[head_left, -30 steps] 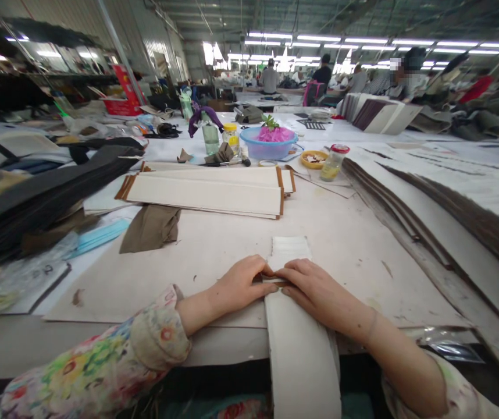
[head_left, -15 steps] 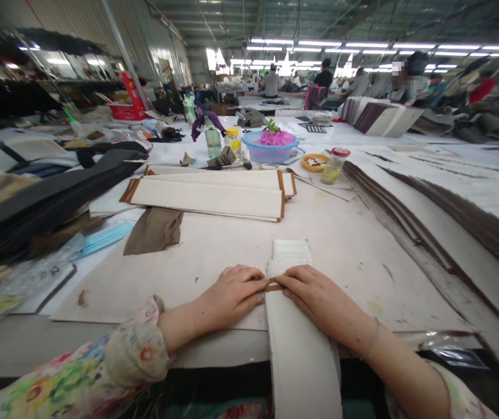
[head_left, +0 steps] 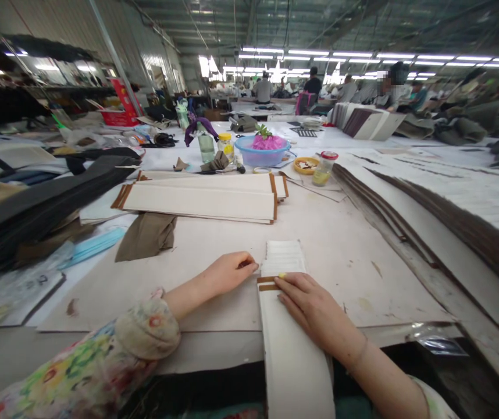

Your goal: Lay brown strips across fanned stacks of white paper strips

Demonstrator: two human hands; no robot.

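A stack of long white strips with brown-edged ends lies on the white table in front of me and hangs over the near edge. My right hand lies flat on the top strip, fingers stretched toward its brown end. My left hand rests on the table just left of the stack, fingers curled, fingertips at the strip's left edge. Whether the left fingers pinch anything is hidden.
A pile of finished white strips with brown ends lies further back. A brown cloth and blue mask sit to the left, dark strips beyond. A blue bowl, jars and a yellow dish stand behind. People work at far tables.
My left hand has slid off the strip's end to its left side and curled. My right hand has moved back slightly, uncovering the brown end of the top strip.
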